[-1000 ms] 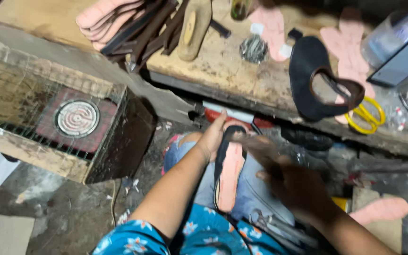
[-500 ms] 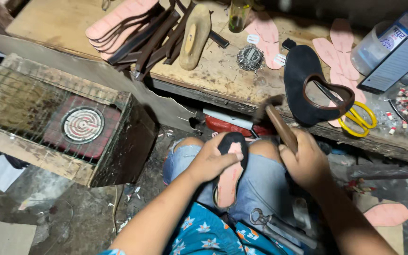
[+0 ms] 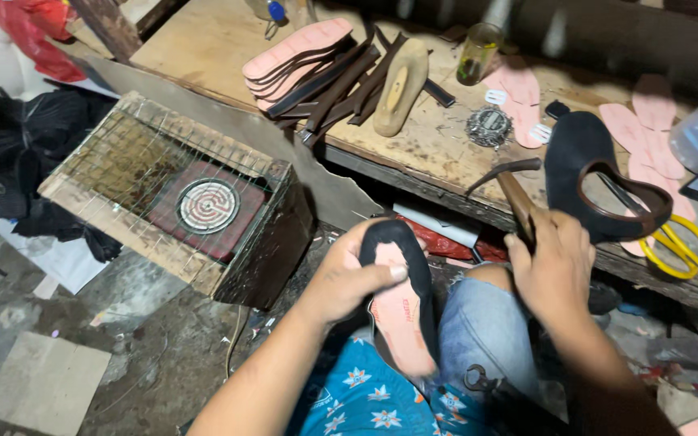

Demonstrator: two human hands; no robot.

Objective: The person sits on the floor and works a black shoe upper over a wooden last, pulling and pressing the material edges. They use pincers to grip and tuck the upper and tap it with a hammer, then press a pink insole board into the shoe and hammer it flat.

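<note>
- Left hand [image 3: 347, 278]: grip closed around the toe end of a shoe [image 3: 401, 303], thumb laid across its pink insole, fingers curled under the black upper.
- Shoe: sole side up, resting on the person's lap between the knees, toe pointing toward the table [image 3: 203, 40], heel toward the body.
- Right hand [image 3: 552, 270]: grip wrapped tight on the wooden handle of a hammer [image 3: 510, 190]; the metal head points left and stands above the table's edge, well clear of the shoe.
- Knee in blue jeans [image 3: 482, 327]: just beside the shoe, below the right hand.
- Black upper [image 3: 587, 173] with a brown-rimmed opening: on the table just right of the hammer, lying over a pink insole.
- Yellow scissors [image 3: 680, 246]: on the table edge, right of the black upper.
- Loose pink insoles [image 3: 648, 129]: spread on the table's right part.
- Stack of pink insoles [image 3: 296, 52] with dark strips [image 3: 341, 85] beside it: on the table's left part.
- Wooden last [image 3: 400, 77]: lying among the strips.
- Small jar [image 3: 478, 55]: upright, right of the last; contents cannot be made out.
- Round metal piece [image 3: 489, 125]: near the jar, possibly a tin of tacks.
- Wooden box [image 3: 171, 190] with wire mesh over a coil heater [image 3: 208, 205]: on the floor, left of the left hand.
</note>
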